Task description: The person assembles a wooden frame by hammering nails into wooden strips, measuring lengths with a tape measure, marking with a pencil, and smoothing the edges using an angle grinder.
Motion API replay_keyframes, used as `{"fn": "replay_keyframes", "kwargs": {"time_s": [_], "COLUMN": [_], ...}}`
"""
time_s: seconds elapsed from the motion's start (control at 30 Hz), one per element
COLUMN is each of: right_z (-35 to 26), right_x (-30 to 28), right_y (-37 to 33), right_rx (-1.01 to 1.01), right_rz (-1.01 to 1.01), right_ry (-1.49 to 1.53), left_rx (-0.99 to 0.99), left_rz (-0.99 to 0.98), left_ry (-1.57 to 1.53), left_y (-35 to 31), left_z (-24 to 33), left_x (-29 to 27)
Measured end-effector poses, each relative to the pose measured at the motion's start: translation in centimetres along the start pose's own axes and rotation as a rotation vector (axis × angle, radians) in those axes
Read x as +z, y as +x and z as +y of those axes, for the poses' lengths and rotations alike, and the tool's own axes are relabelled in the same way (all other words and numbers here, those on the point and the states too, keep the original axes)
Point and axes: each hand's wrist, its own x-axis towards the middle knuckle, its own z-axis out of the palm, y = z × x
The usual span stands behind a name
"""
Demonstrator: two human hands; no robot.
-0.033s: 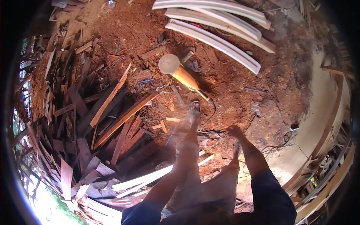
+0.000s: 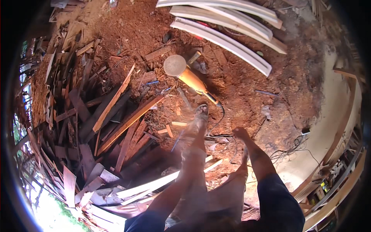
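My left hand [image 2: 198, 124] hangs low in front of my left leg. It blends with the leg behind it, and its fingers are too blurred to read. To its right, my right hand [image 2: 240, 132] is held out over the dirt with its fingers curled in; anything inside them is hidden. Beyond my left foot [image 2: 201, 110] a yellow angle grinder [image 2: 192, 80] lies on the ground, its round disc [image 2: 175, 65] facing up and its black cord trailing back toward my feet. Neither hand touches the grinder. A short yellow and dark piece [image 2: 194, 57] lies beside it.
Broken boards and wood strips [image 2: 83, 145] are heaped on the left. Several long pale curved mouldings [image 2: 222, 40] lie at the far right. Tangled dark cable [image 2: 288, 149] runs along the ground on my right, near stacked timber [image 2: 340, 197] and a pale slab [image 2: 315, 131].
The view has shifted very slightly, so the mouldings and the cable sit a little farther right. My hands keep nearly the same place, and the grinder lies where it was.
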Motion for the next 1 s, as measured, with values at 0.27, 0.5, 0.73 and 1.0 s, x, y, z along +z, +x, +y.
{"fn": "replay_keyframes", "kwargs": {"time_s": [0.27,0.5,0.73,1.0], "right_z": [-10.4,-11.5,-36.9,-45.2], "right_x": [5.4,4.3,3.5,-10.5], "right_y": [21.3,24.2,18.8,1.6], "right_rx": [0.099,0.581,0.15,0.162], "right_rz": [0.372,-0.513,-0.413,-0.175], "right_ry": [-0.282,1.0,2.624,0.667], "left_rx": [-0.054,-0.075,0.116,0.343], "left_rz": [-0.419,-0.36,-0.327,-0.102], "left_ry": [-0.154,-0.412,-0.187,0.19], "left_y": [7.0,8.6,8.5,11.4], "left_z": [-3.2,-5.6,-5.7,-17.0], "left_x": [-12.4,-11.3,-11.6,-5.0]}}
